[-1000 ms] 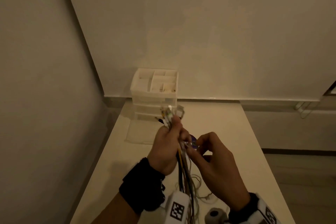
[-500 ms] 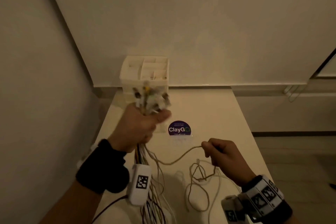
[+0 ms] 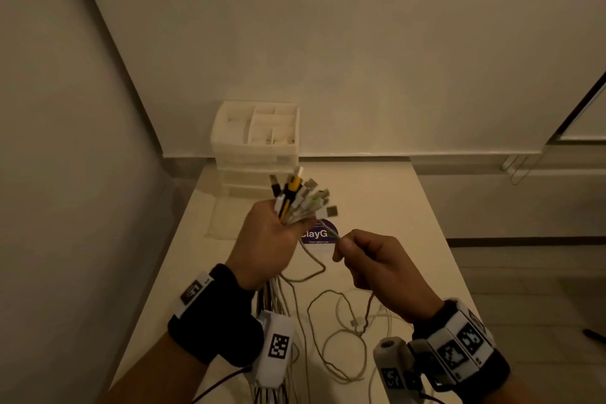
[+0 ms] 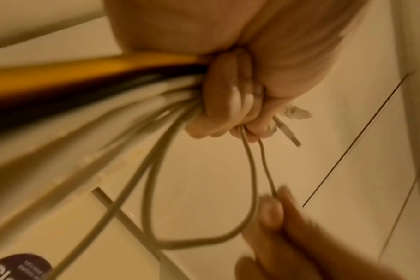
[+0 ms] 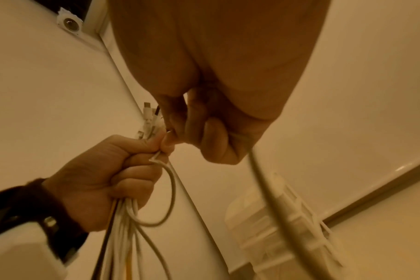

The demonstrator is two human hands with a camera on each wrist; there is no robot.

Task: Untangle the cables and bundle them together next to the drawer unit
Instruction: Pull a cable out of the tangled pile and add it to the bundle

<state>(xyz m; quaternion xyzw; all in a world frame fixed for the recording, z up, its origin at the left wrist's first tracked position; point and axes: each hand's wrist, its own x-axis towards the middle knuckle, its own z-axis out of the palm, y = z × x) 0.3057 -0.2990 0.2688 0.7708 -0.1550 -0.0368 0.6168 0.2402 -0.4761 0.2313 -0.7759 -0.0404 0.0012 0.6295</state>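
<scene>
My left hand (image 3: 272,239) is raised over the table and grips a bundle of cables (image 3: 300,198), their white, yellow and black plug ends fanning out above the fist. The cords hang down past my left wrist (image 4: 60,91). My right hand (image 3: 367,259) pinches one thin pale cable (image 3: 329,233) just to the right of the bundle; in the right wrist view that cable (image 5: 266,181) trails down from the curled fingers. A slack loop (image 3: 341,334) of it lies on the table. The white drawer unit (image 3: 257,147) stands at the table's far left corner.
A round purple sticker (image 3: 319,234) lies on the table (image 3: 393,213) behind my hands. Walls close the left and far sides. The table's right edge drops to a tiled floor (image 3: 531,289). Wrist-worn cameras with marker tags sit on both forearms.
My right hand has come up and in from the table's right side toward the bundle, still pinching the thin cable. My left hand tilted the plug ends rightward.
</scene>
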